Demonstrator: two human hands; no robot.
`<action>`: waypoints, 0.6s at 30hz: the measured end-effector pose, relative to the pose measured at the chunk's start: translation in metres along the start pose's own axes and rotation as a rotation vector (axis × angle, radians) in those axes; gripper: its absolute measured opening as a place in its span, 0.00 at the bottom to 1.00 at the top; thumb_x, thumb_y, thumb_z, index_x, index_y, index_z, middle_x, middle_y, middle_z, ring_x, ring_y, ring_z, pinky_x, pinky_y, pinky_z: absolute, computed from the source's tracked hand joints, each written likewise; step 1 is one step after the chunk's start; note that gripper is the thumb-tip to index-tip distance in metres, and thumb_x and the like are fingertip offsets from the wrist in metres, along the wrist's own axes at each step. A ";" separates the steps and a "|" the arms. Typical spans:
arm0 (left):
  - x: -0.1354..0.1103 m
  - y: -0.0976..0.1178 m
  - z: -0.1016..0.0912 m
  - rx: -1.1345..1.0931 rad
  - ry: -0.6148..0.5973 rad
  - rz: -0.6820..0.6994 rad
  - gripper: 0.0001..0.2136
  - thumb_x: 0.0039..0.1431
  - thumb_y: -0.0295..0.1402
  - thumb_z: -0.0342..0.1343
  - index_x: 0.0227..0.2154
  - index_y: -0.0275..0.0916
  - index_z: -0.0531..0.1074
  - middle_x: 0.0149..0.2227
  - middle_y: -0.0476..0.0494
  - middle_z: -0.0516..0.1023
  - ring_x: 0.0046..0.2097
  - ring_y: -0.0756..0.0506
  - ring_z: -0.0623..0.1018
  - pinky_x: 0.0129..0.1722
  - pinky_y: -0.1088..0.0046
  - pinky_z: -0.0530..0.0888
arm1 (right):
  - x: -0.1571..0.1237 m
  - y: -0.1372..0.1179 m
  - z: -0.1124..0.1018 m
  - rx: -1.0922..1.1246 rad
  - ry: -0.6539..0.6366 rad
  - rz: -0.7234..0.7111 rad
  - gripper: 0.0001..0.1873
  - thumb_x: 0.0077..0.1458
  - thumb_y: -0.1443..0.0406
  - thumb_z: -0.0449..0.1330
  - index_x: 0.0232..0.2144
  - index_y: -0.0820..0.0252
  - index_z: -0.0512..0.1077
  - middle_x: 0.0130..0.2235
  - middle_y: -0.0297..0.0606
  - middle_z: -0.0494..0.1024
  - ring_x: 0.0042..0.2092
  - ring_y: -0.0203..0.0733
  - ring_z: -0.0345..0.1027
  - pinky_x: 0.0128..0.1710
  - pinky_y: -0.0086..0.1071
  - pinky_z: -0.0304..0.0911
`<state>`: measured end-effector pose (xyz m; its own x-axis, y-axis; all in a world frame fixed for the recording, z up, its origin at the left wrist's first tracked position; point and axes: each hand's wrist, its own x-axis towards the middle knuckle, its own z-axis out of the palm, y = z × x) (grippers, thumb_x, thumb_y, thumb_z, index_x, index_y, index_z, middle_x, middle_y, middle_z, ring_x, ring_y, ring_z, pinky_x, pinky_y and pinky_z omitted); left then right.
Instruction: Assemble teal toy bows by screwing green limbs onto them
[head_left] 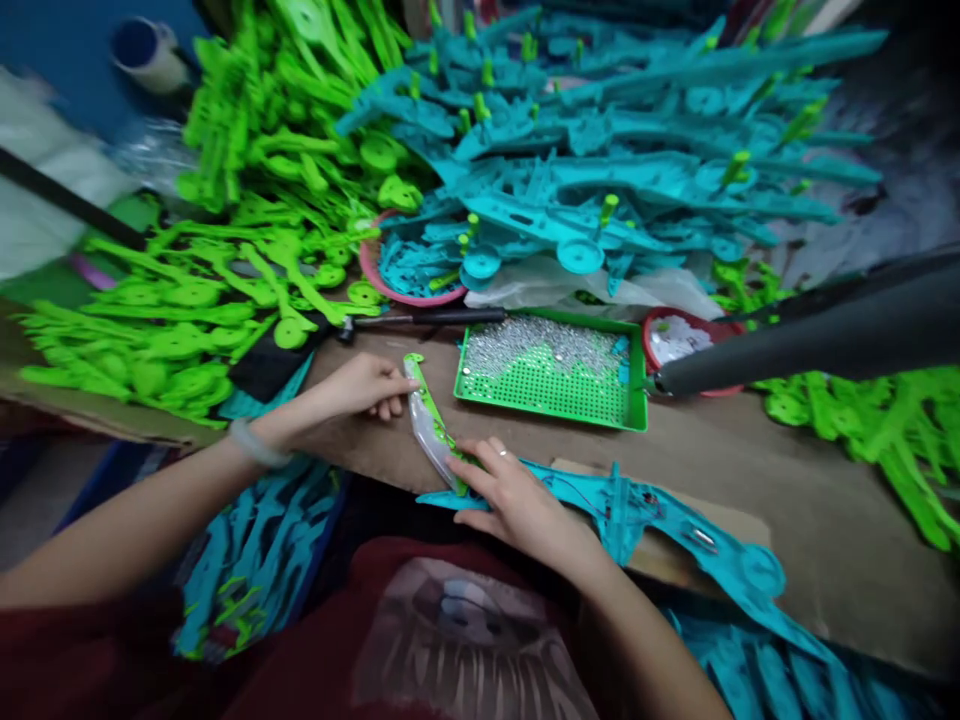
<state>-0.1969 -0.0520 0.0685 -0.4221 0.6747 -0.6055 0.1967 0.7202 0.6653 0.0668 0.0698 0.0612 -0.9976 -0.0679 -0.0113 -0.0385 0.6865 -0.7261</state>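
My left hand (369,386) pinches the upper end of a curved plastic piece, lime green with a cloudy clear strip (429,430) along it. The lower end of that piece is under the fingers of my right hand (517,500), which wears a ring; its thumb and forefinger close around it. Below my right hand lies a long turquoise plastic moulding (675,520), reaching from the table edge toward the lower right. Thin wires and a small metal part show inside it. The underside of my right hand's grip is hidden.
A green perforated tray (634,405) holds many small metal bits. A hammer (427,318) lies behind. Lime parts (195,290) heap at left, turquoise mouldings (600,160) pile at back. Pink bowl (371,265), red bowl (649,345) and dark bar (810,320) stand near.
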 end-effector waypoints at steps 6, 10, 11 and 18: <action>0.007 0.004 -0.007 0.081 0.154 0.071 0.21 0.60 0.48 0.60 0.20 0.38 0.68 0.20 0.43 0.78 0.18 0.51 0.73 0.20 0.76 0.66 | 0.000 0.011 0.015 -0.039 0.008 -0.002 0.36 0.54 0.67 0.69 0.64 0.56 0.65 0.61 0.52 0.69 0.62 0.60 0.66 0.60 0.60 0.67; -0.010 0.016 -0.048 0.262 0.215 0.161 0.18 0.66 0.44 0.54 0.26 0.37 0.74 0.23 0.46 0.80 0.22 0.50 0.77 0.26 0.76 0.70 | 0.000 0.017 0.018 -0.037 -0.073 0.027 0.37 0.53 0.66 0.69 0.64 0.57 0.66 0.64 0.54 0.68 0.65 0.60 0.64 0.62 0.57 0.66; -0.012 0.018 -0.069 0.323 0.252 0.185 0.17 0.67 0.43 0.52 0.29 0.37 0.75 0.26 0.48 0.81 0.25 0.50 0.79 0.29 0.77 0.71 | 0.000 0.019 0.019 -0.039 -0.087 0.042 0.38 0.52 0.66 0.69 0.65 0.56 0.66 0.65 0.53 0.68 0.66 0.61 0.63 0.63 0.56 0.65; 0.013 0.000 -0.194 0.706 0.372 0.231 0.13 0.66 0.41 0.58 0.45 0.36 0.74 0.46 0.42 0.78 0.44 0.45 0.79 0.45 0.61 0.78 | -0.006 0.043 0.032 -0.062 -0.053 -0.036 0.44 0.51 0.60 0.71 0.67 0.48 0.61 0.65 0.51 0.67 0.65 0.62 0.64 0.64 0.54 0.64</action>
<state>-0.3743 -0.0744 0.1455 -0.5440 0.8095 -0.2209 0.7708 0.5861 0.2497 0.0730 0.0763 0.0084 -0.9912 -0.1303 -0.0231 -0.0796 0.7264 -0.6827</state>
